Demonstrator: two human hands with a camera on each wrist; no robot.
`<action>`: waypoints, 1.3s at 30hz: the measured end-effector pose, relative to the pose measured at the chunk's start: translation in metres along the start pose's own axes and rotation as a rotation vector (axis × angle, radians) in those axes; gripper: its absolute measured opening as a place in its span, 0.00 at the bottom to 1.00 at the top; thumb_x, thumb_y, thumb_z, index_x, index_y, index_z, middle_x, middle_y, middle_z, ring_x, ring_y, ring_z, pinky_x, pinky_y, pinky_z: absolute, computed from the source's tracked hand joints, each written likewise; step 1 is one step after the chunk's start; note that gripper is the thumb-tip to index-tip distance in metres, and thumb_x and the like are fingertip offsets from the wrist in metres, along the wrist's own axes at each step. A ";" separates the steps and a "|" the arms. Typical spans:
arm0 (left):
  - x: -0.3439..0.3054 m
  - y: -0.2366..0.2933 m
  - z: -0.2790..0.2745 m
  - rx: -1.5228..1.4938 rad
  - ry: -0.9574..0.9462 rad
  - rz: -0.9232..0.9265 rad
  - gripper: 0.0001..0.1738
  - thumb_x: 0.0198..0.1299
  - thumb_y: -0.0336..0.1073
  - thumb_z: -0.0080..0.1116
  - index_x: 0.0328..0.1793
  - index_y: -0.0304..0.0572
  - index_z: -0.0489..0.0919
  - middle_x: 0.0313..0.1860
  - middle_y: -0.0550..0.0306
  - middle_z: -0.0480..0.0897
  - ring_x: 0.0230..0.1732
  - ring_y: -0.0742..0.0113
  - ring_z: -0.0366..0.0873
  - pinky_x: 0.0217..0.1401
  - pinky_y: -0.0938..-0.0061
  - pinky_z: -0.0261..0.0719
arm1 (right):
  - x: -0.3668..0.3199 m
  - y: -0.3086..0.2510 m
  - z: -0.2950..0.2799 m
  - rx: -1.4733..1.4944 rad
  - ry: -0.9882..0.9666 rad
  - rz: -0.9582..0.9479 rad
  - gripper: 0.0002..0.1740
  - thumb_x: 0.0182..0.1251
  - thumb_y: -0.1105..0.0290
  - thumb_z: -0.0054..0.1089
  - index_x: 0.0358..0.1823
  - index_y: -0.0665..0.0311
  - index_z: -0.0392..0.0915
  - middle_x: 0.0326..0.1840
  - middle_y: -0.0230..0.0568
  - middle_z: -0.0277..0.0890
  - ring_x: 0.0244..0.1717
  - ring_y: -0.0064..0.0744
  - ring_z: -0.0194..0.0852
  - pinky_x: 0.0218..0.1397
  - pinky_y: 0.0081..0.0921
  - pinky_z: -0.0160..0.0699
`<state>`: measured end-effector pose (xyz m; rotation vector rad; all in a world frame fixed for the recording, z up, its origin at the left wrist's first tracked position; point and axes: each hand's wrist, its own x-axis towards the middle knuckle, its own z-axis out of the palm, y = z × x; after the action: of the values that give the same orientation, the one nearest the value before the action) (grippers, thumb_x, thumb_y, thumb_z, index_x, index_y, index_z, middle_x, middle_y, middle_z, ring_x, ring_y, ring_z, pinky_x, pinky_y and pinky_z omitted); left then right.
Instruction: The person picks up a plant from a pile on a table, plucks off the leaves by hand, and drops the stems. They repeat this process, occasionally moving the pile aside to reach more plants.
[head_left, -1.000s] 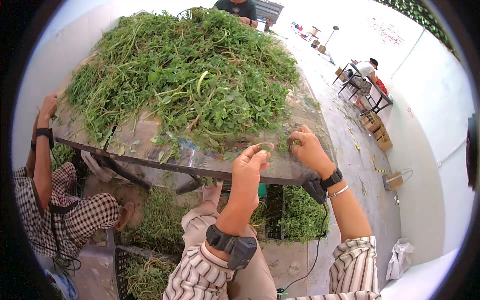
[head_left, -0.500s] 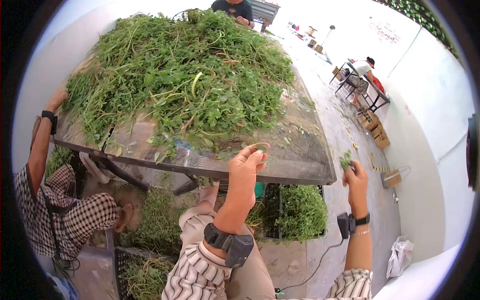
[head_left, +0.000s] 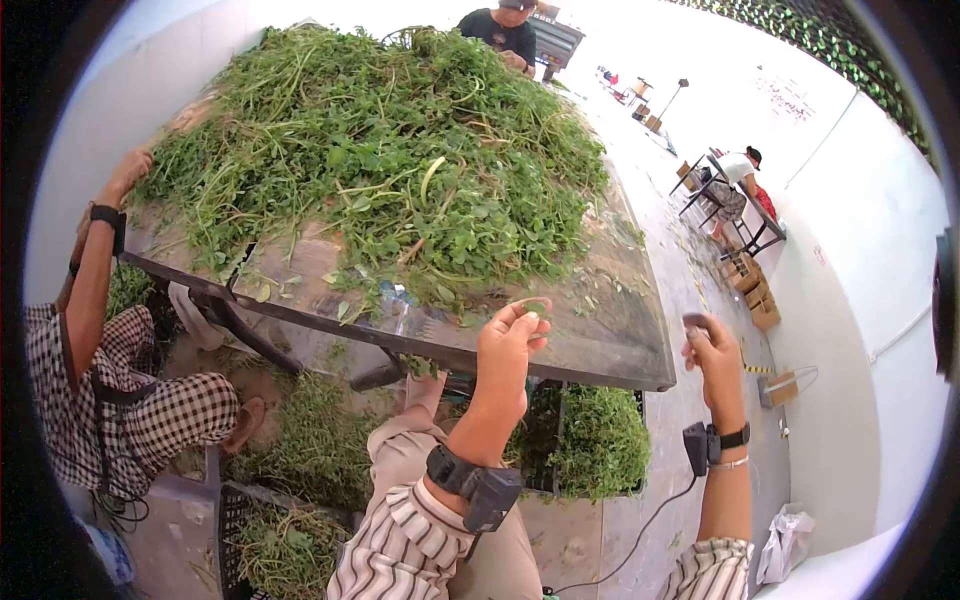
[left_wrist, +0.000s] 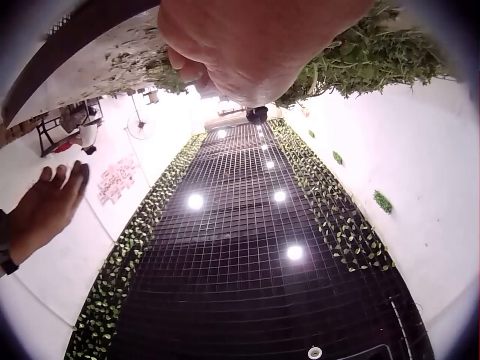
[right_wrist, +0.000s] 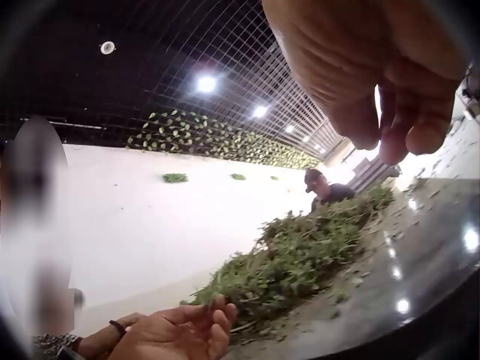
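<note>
My left hand (head_left: 505, 355) is raised over the near table edge, its thumb and forefinger pinching a small green bit of plant (head_left: 536, 309), mostly hidden by the fingers. Off the table's right corner hangs my right hand (head_left: 720, 365), fingers loosely bent with nothing between them; the right wrist view shows those fingers (right_wrist: 424, 139) bare as well. Beyond my left hand a big heap of leafy green stems (head_left: 400, 150) covers much of the table (head_left: 620, 340). Loose leaves are scattered along its near side.
Below the table stands a black crate of greens (head_left: 600, 440), with another crate (head_left: 235, 550) at lower left. A person in checked clothes (head_left: 180, 420) sits at left, one hand at the heap. Another person (head_left: 500, 35) is at the far end. Cardboard boxes (head_left: 750, 285) line the right wall.
My right hand moved from over the table to beyond its right corner and let go of a leafy sprig. My left hand keeps its pinch. The neighbour's hand reached up to the heap.
</note>
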<state>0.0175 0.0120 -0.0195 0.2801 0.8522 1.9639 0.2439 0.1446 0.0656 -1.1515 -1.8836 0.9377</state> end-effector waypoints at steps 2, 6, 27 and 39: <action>-0.001 0.006 -0.002 -0.019 0.052 0.014 0.11 0.61 0.30 0.49 0.48 0.41 0.78 0.42 0.63 0.80 0.38 0.80 0.75 0.40 0.83 0.75 | 0.017 -0.030 0.022 -0.090 -0.138 -0.117 0.12 0.61 0.71 0.53 0.44 0.68 0.76 0.34 0.36 0.76 0.25 0.18 0.71 0.23 0.16 0.69; 0.001 0.011 -0.009 -0.075 0.078 0.055 0.11 0.61 0.30 0.49 0.48 0.40 0.78 0.39 0.63 0.80 0.36 0.81 0.75 0.38 0.85 0.75 | 0.055 -0.087 0.076 -0.131 -0.306 -0.239 0.13 0.61 0.69 0.53 0.44 0.68 0.77 0.31 0.35 0.76 0.26 0.19 0.72 0.24 0.16 0.71; 0.004 0.036 -0.022 -0.163 0.150 0.086 0.10 0.59 0.28 0.50 0.47 0.39 0.77 0.30 0.67 0.77 0.32 0.81 0.74 0.36 0.85 0.73 | 0.154 -0.098 0.229 -0.264 -0.696 -0.324 0.23 0.61 0.73 0.48 0.59 0.66 0.69 0.40 0.39 0.76 0.28 0.22 0.74 0.26 0.20 0.77; 0.001 0.028 -0.013 -0.135 0.121 0.062 0.11 0.60 0.28 0.50 0.47 0.38 0.77 0.29 0.66 0.77 0.31 0.81 0.75 0.35 0.87 0.75 | 0.166 -0.064 0.092 0.315 -0.038 -0.235 0.10 0.64 0.67 0.55 0.36 0.68 0.78 0.19 0.29 0.70 0.17 0.17 0.64 0.20 0.14 0.64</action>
<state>-0.0088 -0.0014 -0.0101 0.1115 0.7913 2.1026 0.0844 0.2561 0.1112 -0.7146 -1.7755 1.0809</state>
